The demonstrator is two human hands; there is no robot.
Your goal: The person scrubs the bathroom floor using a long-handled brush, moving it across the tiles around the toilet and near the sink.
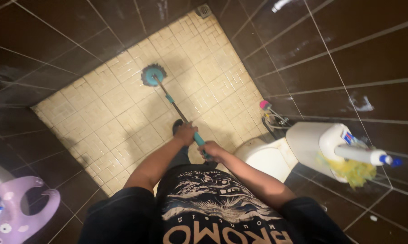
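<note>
Person stands beside the toilet (265, 158), both forearms stretched forward and down. Left hand (186, 133) wrapped shut around the brush handle (179, 113), higher on the shaft. Right hand (211, 149) curled tight on the teal grip end, just behind the left and nearest the toilet. Handle slopes away from the toilet down to the floor. Round teal brush head (152, 75) sits flat on the cream floor tiles (109, 122), well out from the toilet toward the far corner.

Floor: small cream patterned tiles, grout lines dark. Walls (339, 54): glossy dark brown tiles on three sides. White cleaner bottle (362, 155) and yellow cloth (355, 171) rest on the toilet tank (308, 144). Pink-capped hose fitting (265, 105) beyond the toilet at the wall base. Floor drain (204, 10) in the far corner. Purple plastic seat (19, 212) hangs across the room from the toilet.

Open floor surrounds the brush head; walls close in tightly.
</note>
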